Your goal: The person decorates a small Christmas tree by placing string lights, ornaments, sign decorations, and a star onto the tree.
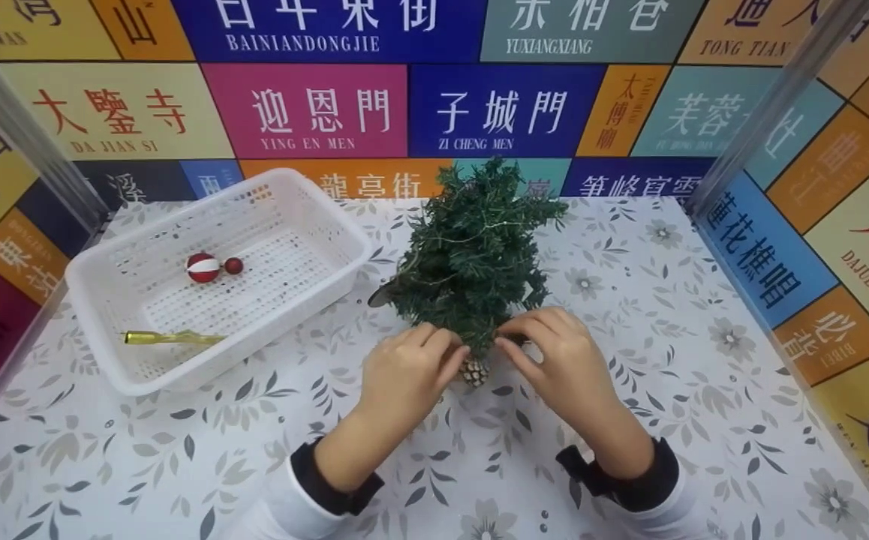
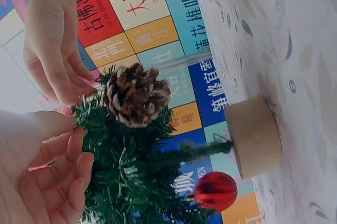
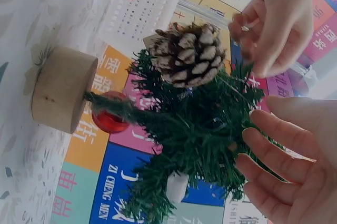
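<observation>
A small artificial Christmas tree stands on a round wooden base. A pine cone hangs low on its near side, below and between my hands. My left hand is at the front branches, thumb and index fingertips meeting at a green sprig. Opposite it, my right hand has its fingertips at the foliage, with thumb and index apart and the other fingers loosely bent. A red ball ornament hangs under the branches, and a white ornament shows among the needles.
A white perforated plastic basket stands on the left. Inside lie a red-and-white ball, a small red ball and a gold thin-tailed item. Panels with printed place names enclose the leaf-patterned tablecloth.
</observation>
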The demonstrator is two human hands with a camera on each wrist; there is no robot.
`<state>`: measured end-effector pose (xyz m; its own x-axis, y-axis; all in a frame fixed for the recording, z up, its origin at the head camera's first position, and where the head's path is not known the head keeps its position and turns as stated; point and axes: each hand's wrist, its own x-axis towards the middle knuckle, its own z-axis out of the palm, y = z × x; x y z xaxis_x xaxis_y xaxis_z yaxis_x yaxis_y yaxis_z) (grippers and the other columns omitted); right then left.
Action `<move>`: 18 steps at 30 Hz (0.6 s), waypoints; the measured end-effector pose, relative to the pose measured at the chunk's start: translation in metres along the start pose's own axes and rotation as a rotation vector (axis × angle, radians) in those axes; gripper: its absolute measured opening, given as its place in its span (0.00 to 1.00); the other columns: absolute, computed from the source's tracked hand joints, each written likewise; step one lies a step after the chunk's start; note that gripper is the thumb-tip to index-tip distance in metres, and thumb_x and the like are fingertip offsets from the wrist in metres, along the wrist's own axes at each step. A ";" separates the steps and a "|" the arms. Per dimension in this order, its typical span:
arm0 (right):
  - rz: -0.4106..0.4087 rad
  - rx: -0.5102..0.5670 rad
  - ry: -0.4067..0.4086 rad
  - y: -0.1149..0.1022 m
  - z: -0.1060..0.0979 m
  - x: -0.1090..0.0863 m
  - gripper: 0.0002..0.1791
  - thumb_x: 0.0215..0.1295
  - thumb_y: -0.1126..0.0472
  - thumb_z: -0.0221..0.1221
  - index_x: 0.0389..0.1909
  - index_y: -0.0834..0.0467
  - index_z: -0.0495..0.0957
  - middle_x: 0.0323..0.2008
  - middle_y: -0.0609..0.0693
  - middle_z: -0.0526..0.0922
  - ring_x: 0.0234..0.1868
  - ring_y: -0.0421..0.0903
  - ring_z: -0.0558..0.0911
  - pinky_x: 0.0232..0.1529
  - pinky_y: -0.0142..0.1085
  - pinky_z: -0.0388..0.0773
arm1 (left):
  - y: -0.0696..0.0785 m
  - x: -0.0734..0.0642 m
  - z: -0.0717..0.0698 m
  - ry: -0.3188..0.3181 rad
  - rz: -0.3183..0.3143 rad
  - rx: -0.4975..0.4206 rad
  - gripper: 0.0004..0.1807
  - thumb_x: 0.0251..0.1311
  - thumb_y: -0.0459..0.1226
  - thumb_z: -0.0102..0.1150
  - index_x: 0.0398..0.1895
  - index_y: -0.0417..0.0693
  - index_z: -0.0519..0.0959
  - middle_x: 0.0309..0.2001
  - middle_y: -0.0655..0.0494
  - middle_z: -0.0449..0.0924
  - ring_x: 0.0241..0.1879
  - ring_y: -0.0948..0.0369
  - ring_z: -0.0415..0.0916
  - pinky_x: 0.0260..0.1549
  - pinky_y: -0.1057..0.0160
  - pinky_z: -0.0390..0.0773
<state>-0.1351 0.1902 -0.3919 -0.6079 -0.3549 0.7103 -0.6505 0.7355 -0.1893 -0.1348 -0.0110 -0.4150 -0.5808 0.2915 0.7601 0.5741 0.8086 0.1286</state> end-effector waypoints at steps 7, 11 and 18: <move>0.220 0.031 0.020 0.024 -0.018 0.001 0.11 0.57 0.65 0.67 0.41 0.59 0.83 0.35 0.53 0.85 0.42 0.52 0.81 0.49 0.46 0.78 | -0.015 -0.016 -0.007 -0.069 -0.065 -0.005 0.09 0.57 0.44 0.66 0.25 0.51 0.81 0.25 0.60 0.80 0.22 0.61 0.78 0.18 0.64 0.77; 0.467 0.065 -0.056 0.047 -0.023 0.001 0.12 0.63 0.62 0.63 0.46 0.61 0.81 0.39 0.58 0.85 0.46 0.56 0.81 0.52 0.49 0.76 | -0.019 -0.024 -0.005 -0.213 -0.145 -0.018 0.10 0.57 0.43 0.65 0.23 0.49 0.80 0.23 0.58 0.80 0.19 0.59 0.77 0.14 0.62 0.74; 0.702 0.096 -0.381 0.088 -0.012 -0.010 0.15 0.70 0.59 0.55 0.50 0.64 0.77 0.45 0.64 0.83 0.49 0.61 0.80 0.53 0.55 0.75 | -0.025 -0.026 0.008 -0.488 -0.271 -0.115 0.09 0.61 0.40 0.60 0.25 0.46 0.81 0.26 0.52 0.81 0.22 0.52 0.79 0.18 0.55 0.77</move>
<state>-0.1805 0.2653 -0.4073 -0.9918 -0.0133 0.1269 -0.0845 0.8134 -0.5755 -0.1388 -0.0352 -0.4426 -0.8997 0.3058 0.3115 0.4108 0.8343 0.3677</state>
